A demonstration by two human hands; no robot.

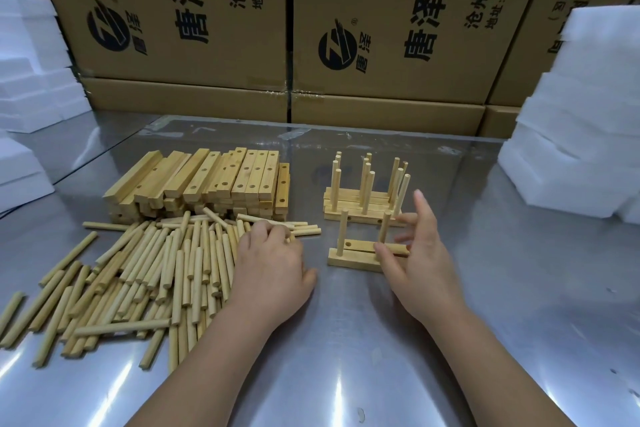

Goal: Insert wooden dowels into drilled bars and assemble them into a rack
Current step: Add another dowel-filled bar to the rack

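The left hand [273, 263] pinches a dowel [308, 229] at the pile's far edge. The right hand [424, 253], fingers spread and released, touches the two-dowel bar [349, 262].

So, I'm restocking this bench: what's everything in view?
Loose dowels: many, pale wood, heaped at left.
Drilled bars: one stack, pale wood, behind the dowels.
Finished pieces: several doweled bars, pale wood, centre-right.
Bar in progress: one, pale wood, two upright dowels, nearest.
Table: one, shiny metal.
Cardboard boxes: several, brown, along the back.
Foam blocks: two stacks, white, far left and right.
Left hand: fingers curled on a pile dowel.
Right hand: open, beside the bar in progress.
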